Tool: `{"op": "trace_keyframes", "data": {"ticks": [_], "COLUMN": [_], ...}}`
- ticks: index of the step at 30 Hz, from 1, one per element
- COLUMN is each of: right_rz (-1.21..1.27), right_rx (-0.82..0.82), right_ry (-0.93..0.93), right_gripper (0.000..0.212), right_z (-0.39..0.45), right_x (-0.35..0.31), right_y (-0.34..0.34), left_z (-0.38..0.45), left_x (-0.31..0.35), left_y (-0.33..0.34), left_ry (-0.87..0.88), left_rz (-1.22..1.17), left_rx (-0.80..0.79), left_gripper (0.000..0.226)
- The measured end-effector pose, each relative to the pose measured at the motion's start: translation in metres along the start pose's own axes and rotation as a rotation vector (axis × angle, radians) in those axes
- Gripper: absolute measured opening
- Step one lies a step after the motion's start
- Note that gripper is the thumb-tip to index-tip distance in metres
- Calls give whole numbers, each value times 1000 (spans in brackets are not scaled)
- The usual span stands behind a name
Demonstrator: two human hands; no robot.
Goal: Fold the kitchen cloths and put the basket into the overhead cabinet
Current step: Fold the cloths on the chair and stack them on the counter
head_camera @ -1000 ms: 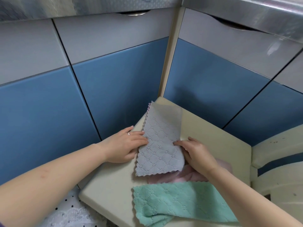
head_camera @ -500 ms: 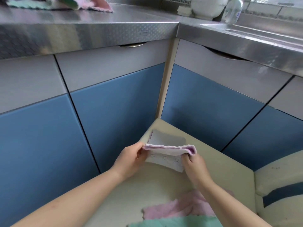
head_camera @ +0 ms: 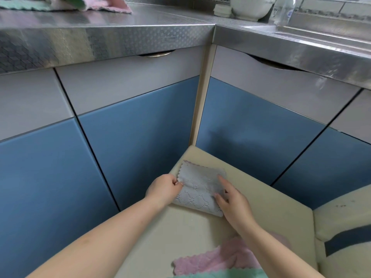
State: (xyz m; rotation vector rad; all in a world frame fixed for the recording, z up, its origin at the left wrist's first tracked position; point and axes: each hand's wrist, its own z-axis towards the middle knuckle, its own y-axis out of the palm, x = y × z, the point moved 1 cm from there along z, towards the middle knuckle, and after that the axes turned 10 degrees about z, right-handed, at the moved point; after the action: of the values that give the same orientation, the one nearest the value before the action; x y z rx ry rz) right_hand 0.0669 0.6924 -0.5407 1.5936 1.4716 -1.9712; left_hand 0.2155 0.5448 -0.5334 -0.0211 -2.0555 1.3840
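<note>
Head view: a folded grey cloth, waffle-textured with scalloped edges, lies on the cream surface near its far corner. The left hand pinches the cloth's left edge with curled fingers; the right hand presses its right side, fingers straight. Nearer than the grey cloth, a pink cloth lies crumpled, with bare surface between them.

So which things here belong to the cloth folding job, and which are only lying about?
Belong to the job:
- grey cloth, folded on the cream surface
- left hand, pinching its left edge
- right hand, resting on its right side
- pink cloth
- green cloth
- cloths on the counter

Lying about:
- white bowl
- clear bottle
</note>
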Motion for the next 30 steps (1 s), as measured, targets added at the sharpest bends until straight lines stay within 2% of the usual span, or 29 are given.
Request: {"op": "trace_keyframes", "data": {"ticks": [3, 7, 9, 10, 12, 14, 15, 17, 19, 21, 23, 25, 27, 30], "right_rz": [-104, -131, -130, -114, -122, -257, -339, -484, -596, -659, -688, -695, -696, -667], "right_rx": [-2, -3, 44, 78, 135, 146, 105, -57, -192, -252, -269, -259, -251, -218], "right_ry": [-82, -51, -32, -12, -12, -129, -197, -256, -249, -230, -189, -146, -96, -19], "right_gripper": [44, 44, 44, 44, 47, 49, 51, 55, 61, 78, 89, 84, 73, 70], "right_z": [5, 7, 6, 5, 5, 7, 9, 12, 15, 16, 19, 21, 20, 21], "right_x": [4, 11, 10, 8, 5, -2, -5, -13, -15, -13, -4, 1, 2, 5], "right_y": [0, 4, 5, 4, 0, 0, 2, 11, 20, 26, 26, 23, 20, 12], "left_z": [0, 2, 2, 2, 1, -1, -1, -2, -2, -2, -2, 1, 3, 5], "left_x": [0, -1, 2, 3, 5, 12, 17, 29, 36, 36, 33, 28, 25, 24], "left_y": [1, 5, 2, 0, -4, -4, -2, 10, 26, 38, 43, 42, 37, 35], "left_ry": [-2, -2, -16, -27, 38, 231, 352, 519, 513, 475, 472, 442, 415, 414], "left_rz": [-4, 56, 14, 2, 102, 233, 285, 410, 518, 604, 709, 737, 718, 720], "left_rx": [17, 8, -12, -7, 123, 324, 363, 280, 130, 57, 51, 42, 35, 6], "left_gripper": [34, 32, 20, 24, 34, 32, 36, 51, 54, 59, 67, 60, 61, 62]}}
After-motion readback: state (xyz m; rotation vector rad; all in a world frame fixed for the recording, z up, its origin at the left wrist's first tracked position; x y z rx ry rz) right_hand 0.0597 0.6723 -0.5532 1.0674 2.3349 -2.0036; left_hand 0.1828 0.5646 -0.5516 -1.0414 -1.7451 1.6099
